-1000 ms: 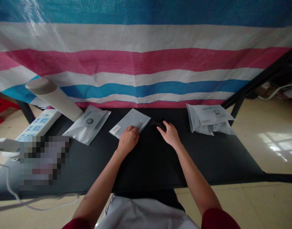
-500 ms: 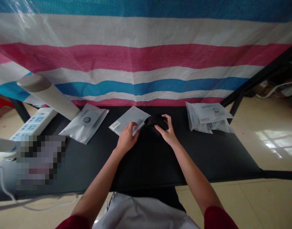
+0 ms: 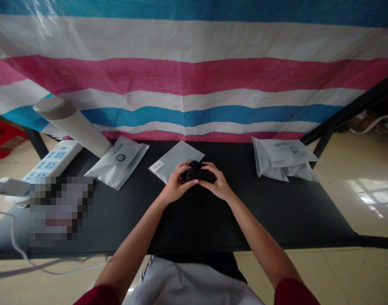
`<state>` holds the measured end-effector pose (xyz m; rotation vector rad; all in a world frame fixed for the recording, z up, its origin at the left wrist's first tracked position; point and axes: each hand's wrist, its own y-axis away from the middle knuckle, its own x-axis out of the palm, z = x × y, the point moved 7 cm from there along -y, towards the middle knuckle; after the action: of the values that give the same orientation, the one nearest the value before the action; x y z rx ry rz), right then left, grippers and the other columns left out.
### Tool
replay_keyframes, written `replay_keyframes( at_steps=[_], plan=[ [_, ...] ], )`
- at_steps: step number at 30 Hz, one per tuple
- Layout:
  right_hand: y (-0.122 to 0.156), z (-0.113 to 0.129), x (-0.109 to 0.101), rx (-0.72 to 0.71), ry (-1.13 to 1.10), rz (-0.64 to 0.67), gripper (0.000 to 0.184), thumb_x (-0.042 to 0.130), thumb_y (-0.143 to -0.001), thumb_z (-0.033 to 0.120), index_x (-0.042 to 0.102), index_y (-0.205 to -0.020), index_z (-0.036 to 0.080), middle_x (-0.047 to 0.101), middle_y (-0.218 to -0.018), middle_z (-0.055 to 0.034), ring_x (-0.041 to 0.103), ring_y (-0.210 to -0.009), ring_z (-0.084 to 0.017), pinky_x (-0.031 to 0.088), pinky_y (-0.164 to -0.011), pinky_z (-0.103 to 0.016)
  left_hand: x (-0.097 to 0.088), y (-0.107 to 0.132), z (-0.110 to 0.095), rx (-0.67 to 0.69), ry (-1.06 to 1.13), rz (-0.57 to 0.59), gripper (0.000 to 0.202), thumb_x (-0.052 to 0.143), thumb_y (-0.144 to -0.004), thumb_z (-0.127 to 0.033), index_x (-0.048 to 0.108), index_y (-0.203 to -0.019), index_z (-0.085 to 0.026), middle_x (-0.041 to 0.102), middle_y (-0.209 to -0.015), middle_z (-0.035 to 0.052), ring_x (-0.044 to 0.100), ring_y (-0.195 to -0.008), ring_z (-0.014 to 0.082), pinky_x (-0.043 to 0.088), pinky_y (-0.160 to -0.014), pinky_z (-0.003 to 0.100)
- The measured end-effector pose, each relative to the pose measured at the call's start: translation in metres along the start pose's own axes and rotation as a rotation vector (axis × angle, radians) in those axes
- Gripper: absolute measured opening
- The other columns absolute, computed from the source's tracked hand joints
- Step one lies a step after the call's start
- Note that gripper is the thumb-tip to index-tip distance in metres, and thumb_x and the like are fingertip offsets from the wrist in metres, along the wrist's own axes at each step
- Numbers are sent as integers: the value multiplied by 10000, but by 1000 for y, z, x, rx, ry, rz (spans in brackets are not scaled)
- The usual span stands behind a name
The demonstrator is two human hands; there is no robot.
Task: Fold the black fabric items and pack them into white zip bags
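Observation:
A small soft black item (image 3: 197, 173), possibly folded fabric, sits between my left hand (image 3: 176, 183) and my right hand (image 3: 218, 181). Both hands close around it from either side, and their fingers hide part of it. It is just above the black table. Under my left hand's fingers lies the far edge of a flat grey pouch (image 3: 176, 159) with a small white label. The pouch's near corner is close to my left wrist.
A grey printed pouch (image 3: 119, 163) lies to the left, and a stack of similar pouches (image 3: 284, 159) lies to the right. A beige tube (image 3: 72, 125) leans beside a white power strip (image 3: 52, 160). A pixelated patch covers the table's left part. Striped woven sheeting hangs behind.
My left hand has left the grey pouch and joined my right hand on the black item. The item has come closer to me and is now held between both hands.

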<state>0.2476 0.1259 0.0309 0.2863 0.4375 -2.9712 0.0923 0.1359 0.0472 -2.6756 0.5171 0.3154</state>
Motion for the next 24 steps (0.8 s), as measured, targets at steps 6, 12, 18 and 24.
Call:
replay_keyframes(
  at_steps=[6,12,18,24],
  plan=[
    [4,-18,18,253,-375,-48,433,772,-720,460,649,-1082,257,656,-1104,-47,635,-1030,-241,518,-909,-418,-9,2,-3,33,-17,-242,326,780,-751,-410,565,-784,-166,586,-1198,145,537,-1207,294,451,-1003,420],
    [6,-15,17,310,-554,-149,437,858,-609,303,619,-972,258,694,-1016,0,649,-992,-211,508,-918,-382,-8,1,-8,45,-15,-191,273,747,-795,-386,629,-884,-157,578,-1259,159,552,-1202,290,437,-1025,430],
    [2,-7,4,335,-727,-132,419,819,-655,301,597,-1007,258,711,-1115,-28,634,-1091,-219,479,-947,-357,1,-1,-4,10,12,32,298,696,-836,-439,683,-917,-153,563,-1302,173,541,-1223,305,430,-1035,435],
    [5,-31,3,581,-776,-120,391,802,-673,385,651,-1011,261,712,-900,17,652,-741,-142,503,-593,-237,-10,-2,-4,43,37,-75,329,714,-818,-461,677,-882,-141,584,-1217,171,574,-1152,292,460,-978,411]
  ],
)
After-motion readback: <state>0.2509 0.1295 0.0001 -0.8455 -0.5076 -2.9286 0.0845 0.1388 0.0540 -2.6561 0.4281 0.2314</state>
